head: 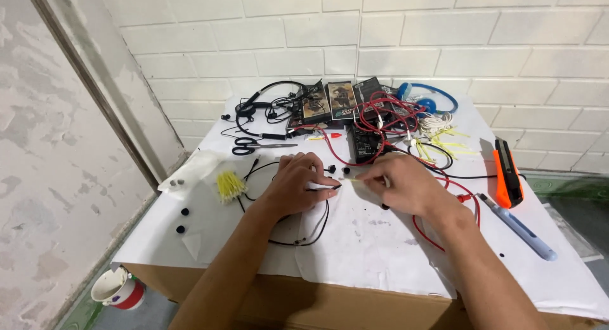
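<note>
Near the middle of the bench (pixel 380 241), the left hand (pixel 295 185) pinches a thin black earphone cable (pixel 320 222); the right hand (pixel 406 187), grip closed, holds a pale swab (pixel 356 180) to the cable's tip. A slip could flick the small black earbud tips (pixel 338 170) at 12 o'clock away. The contact point is too small to make out

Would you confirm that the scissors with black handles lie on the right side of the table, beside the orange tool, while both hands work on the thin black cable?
Not quite. In the head view the black-handled scissors lie on the left side of the table, far from the orange tool at the right. The left hand and right hand are indeed on the thin black cable.
</note>
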